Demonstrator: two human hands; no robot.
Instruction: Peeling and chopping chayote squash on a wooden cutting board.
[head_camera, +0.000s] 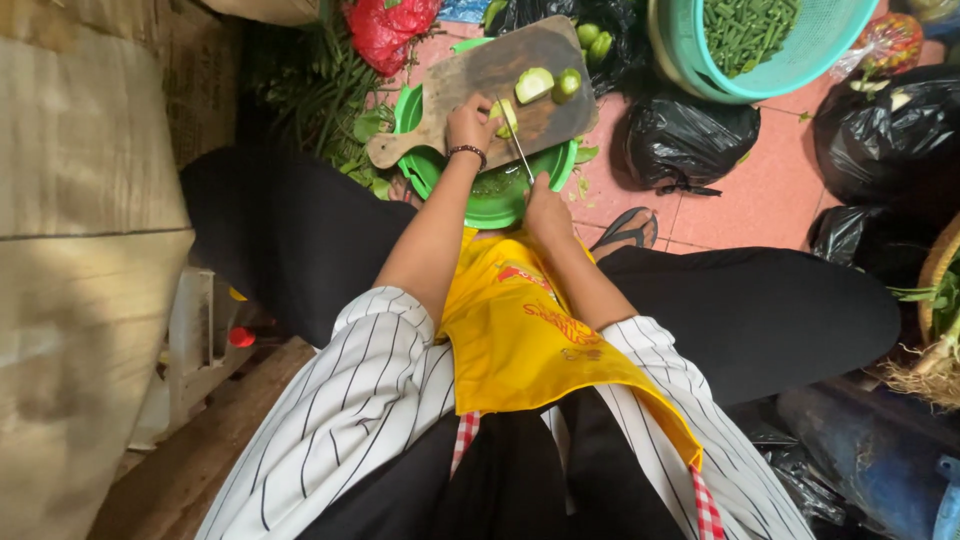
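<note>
1. I see the left hand (472, 125) pressed down on a pale green vegetable piece (504, 115), fingers curled over it, pinning it to the wooden cutting board (470, 85). A dark bead bracelet (467, 152) sits on that wrist.
2. The right hand (547, 205) is clenched around the handle of a knife (518, 150). The thin blade angles up toward the held piece and its tip meets it just beside the left fingers.
3. The board lies across a green plastic basin (500, 205), its handle end pointing left. Chopped green bits show inside the basin under the board.
4. Two more cut green halves (548, 83) rest on the far right part of the board, apart from the held piece.
5. Beyond the board: a teal basket (690, 55) filled with green beans (748, 30), black plastic bags (685, 140), a red bag (390, 28), and leafy greens (315, 90) on the tiled floor (760, 200).
6. A yellow apron (520, 330) covers the lap; a sandal (628, 228) shows just right of the basin.
</note>
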